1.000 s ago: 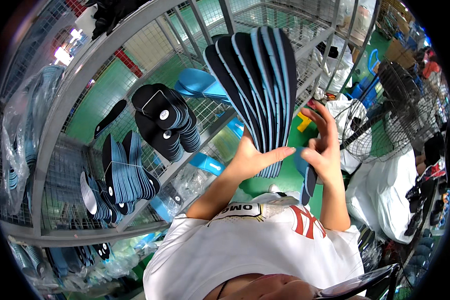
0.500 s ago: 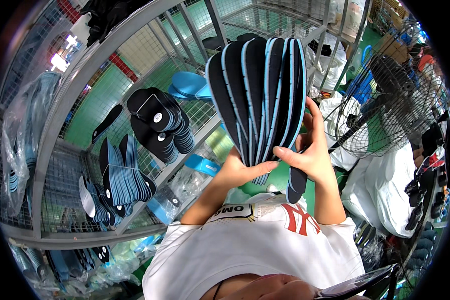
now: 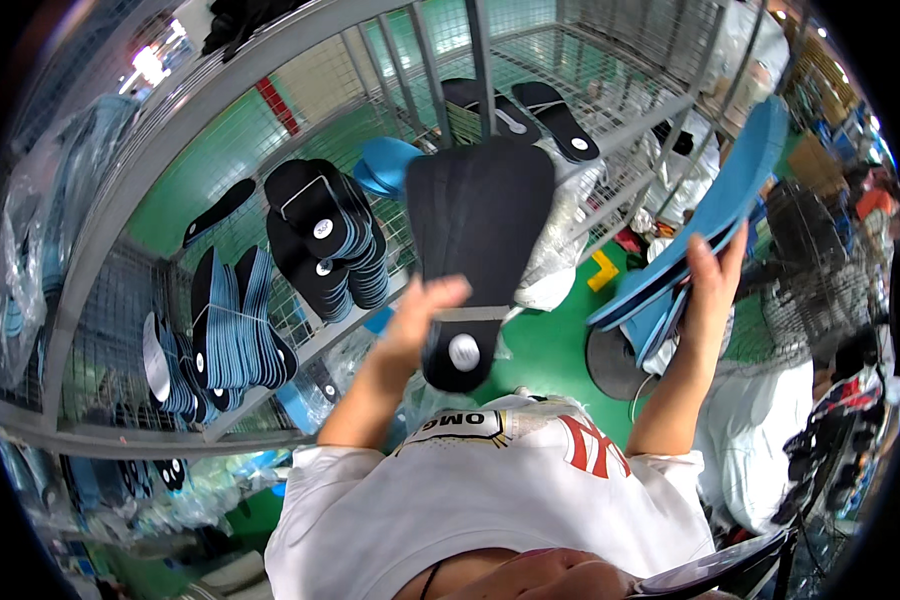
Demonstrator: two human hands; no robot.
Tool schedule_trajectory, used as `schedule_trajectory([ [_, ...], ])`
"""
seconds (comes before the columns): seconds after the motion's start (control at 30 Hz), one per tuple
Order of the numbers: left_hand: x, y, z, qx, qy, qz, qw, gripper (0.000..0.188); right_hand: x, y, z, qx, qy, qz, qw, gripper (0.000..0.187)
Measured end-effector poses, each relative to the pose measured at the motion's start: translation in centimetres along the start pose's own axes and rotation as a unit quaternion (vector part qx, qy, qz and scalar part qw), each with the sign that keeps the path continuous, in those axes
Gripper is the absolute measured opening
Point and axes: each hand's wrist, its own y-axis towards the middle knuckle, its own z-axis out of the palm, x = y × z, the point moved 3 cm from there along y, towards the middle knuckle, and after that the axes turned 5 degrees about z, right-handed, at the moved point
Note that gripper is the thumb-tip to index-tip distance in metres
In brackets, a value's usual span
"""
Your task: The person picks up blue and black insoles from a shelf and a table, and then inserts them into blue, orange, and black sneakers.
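My left hand (image 3: 410, 322) grips the side of a bundle of black insoles (image 3: 480, 215) in front of my chest, its thumb lying across them. A thin pale band crosses this bundle, and a white round sticker sits on the heel end. Off to the right, my right hand (image 3: 712, 285) holds a curved stack of insoles with blue undersides (image 3: 715, 215), tilted with its toe end up. The fingers behind that stack are partly hidden. Both hands are slightly blurred, and the two bundles are well apart.
Left of me stands a grey metal rack (image 3: 135, 210) with mesh shelves. On it are banded black insole stacks (image 3: 325, 235), more insoles on edge (image 3: 235, 325) and blue insoles (image 3: 385, 165). Two black insole bundles (image 3: 560, 120) lie farther back. A fan (image 3: 805, 260) and white sacks (image 3: 760, 430) stand right.
The single fanned bundle both hands held is now in two parts. My right hand has moved right with the blue-sided stack, while my left keeps the black bundle, its flat face toward me.
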Motion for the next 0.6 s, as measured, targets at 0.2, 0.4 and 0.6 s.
schedule_trajectory([
  [0.2, -7.8, 9.4, -5.3, -0.264, -0.008, 0.287, 0.921, 0.052, -4.3, -1.6, 1.0, 0.208, -0.144, 0.083, 0.964, 0.076],
  [0.4, -4.6, 15.4, -7.8, -0.351, 0.046, 0.192, 0.915, 0.098, -5.7, -5.4, -2.2, 0.133, -0.192, 0.156, 0.960, 0.076],
  [0.6, 5.5, 7.0, 3.2, 0.078, 0.444, 0.441, 0.776, 0.101, -3.3, -11.8, -6.4, -0.125, -0.290, 0.208, 0.926, 0.085],
])
